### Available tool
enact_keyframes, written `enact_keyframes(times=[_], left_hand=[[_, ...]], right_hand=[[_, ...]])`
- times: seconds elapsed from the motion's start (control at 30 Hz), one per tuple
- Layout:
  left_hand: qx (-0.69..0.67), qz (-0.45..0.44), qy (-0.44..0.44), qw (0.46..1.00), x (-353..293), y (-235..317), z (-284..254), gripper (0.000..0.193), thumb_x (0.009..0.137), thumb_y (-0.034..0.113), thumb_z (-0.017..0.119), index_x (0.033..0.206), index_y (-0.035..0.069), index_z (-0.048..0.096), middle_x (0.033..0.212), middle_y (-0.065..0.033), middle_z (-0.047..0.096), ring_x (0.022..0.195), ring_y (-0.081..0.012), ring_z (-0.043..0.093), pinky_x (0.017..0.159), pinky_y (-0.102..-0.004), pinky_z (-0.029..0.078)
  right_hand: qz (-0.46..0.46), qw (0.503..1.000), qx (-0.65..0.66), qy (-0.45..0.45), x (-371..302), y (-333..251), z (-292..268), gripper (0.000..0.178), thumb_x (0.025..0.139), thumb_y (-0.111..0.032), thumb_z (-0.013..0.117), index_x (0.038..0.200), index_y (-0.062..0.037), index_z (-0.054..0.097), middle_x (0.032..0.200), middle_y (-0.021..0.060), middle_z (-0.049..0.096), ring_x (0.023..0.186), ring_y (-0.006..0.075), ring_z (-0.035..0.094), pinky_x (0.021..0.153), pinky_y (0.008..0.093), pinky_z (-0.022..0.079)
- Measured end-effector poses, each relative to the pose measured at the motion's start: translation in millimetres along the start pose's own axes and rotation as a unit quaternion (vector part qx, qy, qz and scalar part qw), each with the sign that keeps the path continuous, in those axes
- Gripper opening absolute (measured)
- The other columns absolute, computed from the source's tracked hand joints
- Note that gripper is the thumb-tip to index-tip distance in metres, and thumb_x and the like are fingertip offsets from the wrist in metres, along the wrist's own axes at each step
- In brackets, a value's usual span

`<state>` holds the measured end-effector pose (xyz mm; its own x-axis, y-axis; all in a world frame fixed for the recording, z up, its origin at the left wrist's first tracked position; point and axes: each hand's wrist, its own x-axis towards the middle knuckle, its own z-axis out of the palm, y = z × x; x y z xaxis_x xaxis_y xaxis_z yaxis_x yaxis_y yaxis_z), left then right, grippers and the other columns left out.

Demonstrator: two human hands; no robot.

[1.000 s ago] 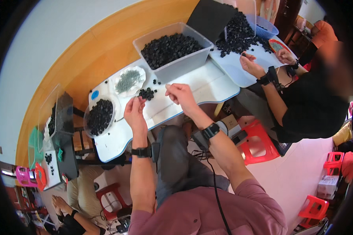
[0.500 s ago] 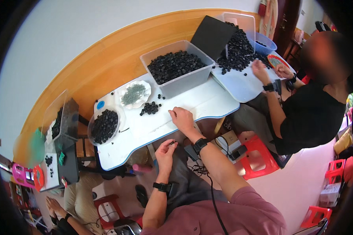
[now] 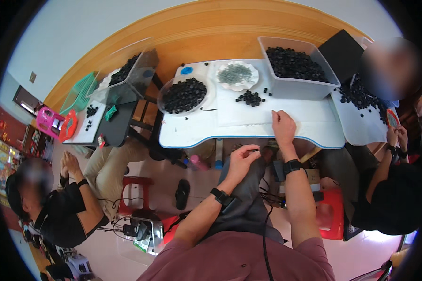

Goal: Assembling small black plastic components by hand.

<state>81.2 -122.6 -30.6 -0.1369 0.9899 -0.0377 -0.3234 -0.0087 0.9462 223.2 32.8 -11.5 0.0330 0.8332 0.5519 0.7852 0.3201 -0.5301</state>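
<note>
My left hand [image 3: 243, 162] is over my lap, just in front of the table edge. Its thumb and forefinger pinch a small black piece [image 3: 255, 150]. My right hand [image 3: 284, 127] rests at the front of the white table [image 3: 248, 131] with its fingers curled in; whatever they hold, if anything, is hidden. Beyond it lies a small heap of round black pieces [image 3: 250, 98]. Behind that heap, a white scalloped dish [image 3: 222, 83] holds thin grey-green bits too fine to make out.
A round clear tub [image 3: 162, 104] of black pieces stands left, a large clear bin [image 3: 305, 89] of them at the back right. One person [image 3: 75, 210] sits at left with hands together. Another [image 3: 389, 187] works at right. A red stool [image 3: 330, 215] stands beside me.
The view has swung left, so the table and bins sit further right in the picture. My left hand keeps its pinch. The co-worker at right has brought both hands to the red-rimmed dish.
</note>
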Motion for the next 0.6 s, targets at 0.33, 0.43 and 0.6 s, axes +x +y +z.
enact_keyframes(times=[0.33, 0.43, 0.6], left_hand=[[0.097, 0.089, 0.067, 0.989, 6, 46, -41, 0.02, 0.094, 0.003, 0.066, 0.112, -0.003, 0.069, 0.099, -0.0081, 0.07, 0.087, -0.0142, 0.068, 0.08, -0.0269, 0.055], [0.113, 0.122, 0.124, 0.978, 20, 88, -65, 0.02, 0.093, 0.002, 0.066, 0.113, -0.003, 0.069, 0.094, -0.0074, 0.072, 0.087, -0.0127, 0.068, 0.08, -0.025, 0.054], [0.281, 0.225, 0.177, 0.916, 58, 130, -118, 0.017, 0.092, 0.003, 0.069, 0.108, -0.003, 0.071, 0.097, -0.0065, 0.072, 0.087, -0.0126, 0.068, 0.083, -0.0267, 0.054]], right_hand=[[-0.006, 1.0, 0.008, 0.0, 1, -1, 1, 0.032, 0.094, -0.029, 0.065, 0.075, -0.0045, 0.059, 0.071, 0.0161, 0.064, 0.067, 0.0389, 0.064, 0.061, 0.0475, 0.049], [-0.009, 1.0, 0.003, -0.005, 2, -1, 2, 0.031, 0.094, -0.029, 0.065, 0.076, -0.0046, 0.059, 0.071, 0.0162, 0.064, 0.068, 0.0385, 0.064, 0.061, 0.0476, 0.049], [-0.016, 1.0, 0.0, 0.006, -1, 5, 5, 0.029, 0.094, -0.029, 0.064, 0.078, -0.0046, 0.06, 0.074, 0.0163, 0.065, 0.069, 0.0385, 0.064, 0.062, 0.0484, 0.049]])
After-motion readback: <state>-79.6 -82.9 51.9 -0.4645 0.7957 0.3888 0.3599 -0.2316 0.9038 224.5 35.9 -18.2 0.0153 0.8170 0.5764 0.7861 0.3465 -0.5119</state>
